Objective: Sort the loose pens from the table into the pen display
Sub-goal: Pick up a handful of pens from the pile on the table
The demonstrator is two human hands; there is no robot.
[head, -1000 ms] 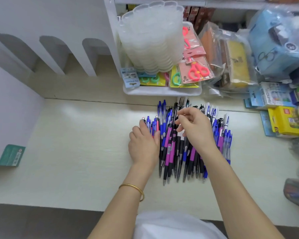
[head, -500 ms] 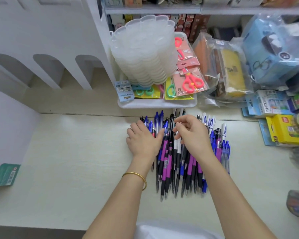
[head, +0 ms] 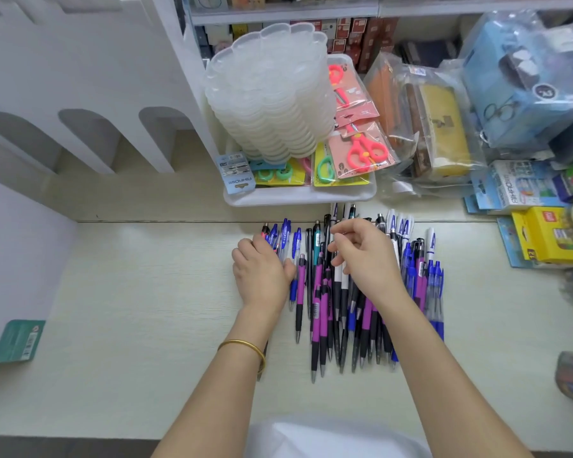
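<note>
Dozens of loose purple, blue and black plastic pens (head: 325, 312) are lying side by side on the pale wood-grain table (head: 139, 292). The left hand (head: 262, 272) is resting on the pile's left edge, fingers pressed together and flat. The right hand (head: 369, 259) is hovering over the middle, fingers curled; whether they are pinching a pen is unclear.
</note>
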